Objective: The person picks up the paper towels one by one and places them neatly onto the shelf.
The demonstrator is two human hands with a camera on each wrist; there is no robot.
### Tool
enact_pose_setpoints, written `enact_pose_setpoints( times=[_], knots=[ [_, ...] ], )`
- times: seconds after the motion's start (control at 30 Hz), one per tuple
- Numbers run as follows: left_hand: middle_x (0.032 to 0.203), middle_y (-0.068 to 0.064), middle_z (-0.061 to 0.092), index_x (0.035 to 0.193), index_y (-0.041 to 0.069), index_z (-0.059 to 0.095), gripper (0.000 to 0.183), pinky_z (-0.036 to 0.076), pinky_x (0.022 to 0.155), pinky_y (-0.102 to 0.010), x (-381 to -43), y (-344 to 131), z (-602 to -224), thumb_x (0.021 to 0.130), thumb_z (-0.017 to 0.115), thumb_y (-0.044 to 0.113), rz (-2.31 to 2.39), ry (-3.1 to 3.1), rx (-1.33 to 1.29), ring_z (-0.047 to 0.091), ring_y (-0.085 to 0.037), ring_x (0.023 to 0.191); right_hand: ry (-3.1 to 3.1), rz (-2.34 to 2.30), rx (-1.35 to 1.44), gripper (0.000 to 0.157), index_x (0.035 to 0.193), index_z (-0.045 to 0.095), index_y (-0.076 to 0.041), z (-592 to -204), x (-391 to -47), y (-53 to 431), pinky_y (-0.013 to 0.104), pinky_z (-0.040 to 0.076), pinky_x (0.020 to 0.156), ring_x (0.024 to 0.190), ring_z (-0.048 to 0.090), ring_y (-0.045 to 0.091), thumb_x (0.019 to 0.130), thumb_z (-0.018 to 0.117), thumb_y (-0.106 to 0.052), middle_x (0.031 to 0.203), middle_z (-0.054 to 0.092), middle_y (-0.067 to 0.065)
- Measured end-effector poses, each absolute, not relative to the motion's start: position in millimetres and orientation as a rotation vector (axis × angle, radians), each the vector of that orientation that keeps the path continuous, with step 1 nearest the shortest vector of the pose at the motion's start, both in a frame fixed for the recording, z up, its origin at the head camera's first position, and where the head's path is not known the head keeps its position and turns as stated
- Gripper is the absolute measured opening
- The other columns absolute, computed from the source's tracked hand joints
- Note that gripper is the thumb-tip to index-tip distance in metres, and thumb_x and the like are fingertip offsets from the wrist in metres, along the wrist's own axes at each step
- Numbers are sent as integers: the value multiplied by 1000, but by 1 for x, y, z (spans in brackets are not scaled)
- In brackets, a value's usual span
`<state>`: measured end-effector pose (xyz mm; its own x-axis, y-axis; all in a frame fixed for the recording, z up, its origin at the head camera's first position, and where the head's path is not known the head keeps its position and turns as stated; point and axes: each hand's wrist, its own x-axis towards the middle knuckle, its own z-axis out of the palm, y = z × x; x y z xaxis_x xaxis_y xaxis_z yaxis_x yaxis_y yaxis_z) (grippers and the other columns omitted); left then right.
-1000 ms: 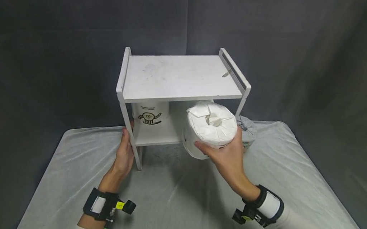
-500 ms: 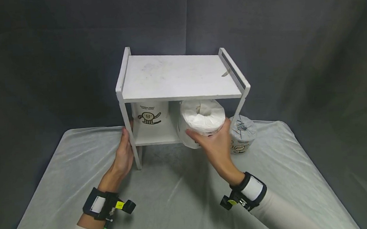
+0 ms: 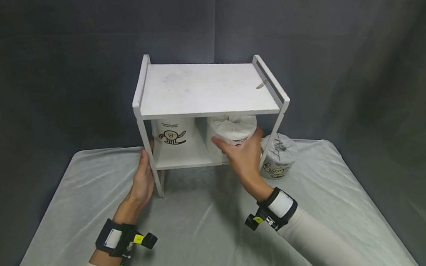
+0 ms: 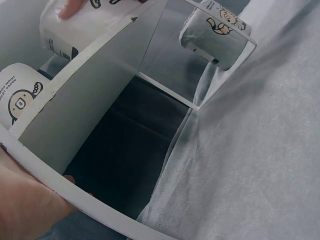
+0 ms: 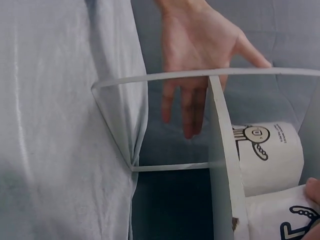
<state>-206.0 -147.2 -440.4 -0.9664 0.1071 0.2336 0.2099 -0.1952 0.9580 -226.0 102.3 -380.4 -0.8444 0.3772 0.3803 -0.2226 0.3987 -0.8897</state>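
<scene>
A small white two-tier shelf [image 3: 209,89] stands on the cloth. My right hand [image 3: 244,159] grips a wrapped toilet roll [image 3: 235,127], its thumb on the near side; the roll is upright at the right part of the lower tier, its rear under the top board. Another toilet roll [image 3: 173,132], printed with a cartoon figure, stands at the left of that tier. My left hand [image 3: 142,182] rests against the shelf's left side frame. In the right wrist view the left hand [image 5: 200,55] shows extended fingers beside the frame. The far side of the held roll is hidden.
A third toilet roll [image 3: 279,157] stands on the cloth just outside the shelf's right leg. Pale grey cloth [image 3: 199,242] covers the table. A dark curtain [image 3: 81,76] hangs behind and at the sides.
My right hand has moved the toilet roll back and slightly left, from in front of the shelf to under the top board, and the roll has become more upright. The left hand has stayed put.
</scene>
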Motion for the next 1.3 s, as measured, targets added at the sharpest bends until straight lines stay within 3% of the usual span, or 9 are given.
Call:
enact_pose_setpoints(
  times=[0.23,0.57,1.0,1.3],
  knots=[
    [165,-10,-13,158,15,-13,79,-12,116,-47,-206,-147,-441,99,13,61,-2330,-1989,-390,-15,-16,149,-2113,1519,-209,121,150,22,-9,-378,-243,98,34,31,109,128,43,14,59,86,-57,139,44,6],
    [165,-9,-11,158,14,-12,79,-13,115,-46,-206,-146,-440,99,14,60,-2342,-1966,-398,-16,-17,149,-2125,1498,-254,122,150,22,-11,-375,-264,94,27,27,111,132,40,12,57,87,-57,141,43,4],
    [165,-10,-11,158,15,-11,78,-12,116,-47,-207,-146,-440,100,15,60,-2341,-1944,-400,-12,-16,149,-2073,1421,-106,106,144,29,-22,-374,-279,93,27,29,108,122,43,6,61,86,-54,132,45,-3],
    [166,-10,-10,158,15,-12,80,-11,116,-48,-207,-147,-439,99,17,61,-2357,-1939,-375,-13,-18,150,-2039,1408,-64,106,147,26,-25,-376,-281,91,29,26,110,127,40,6,64,88,-44,136,43,-4]
  ],
)
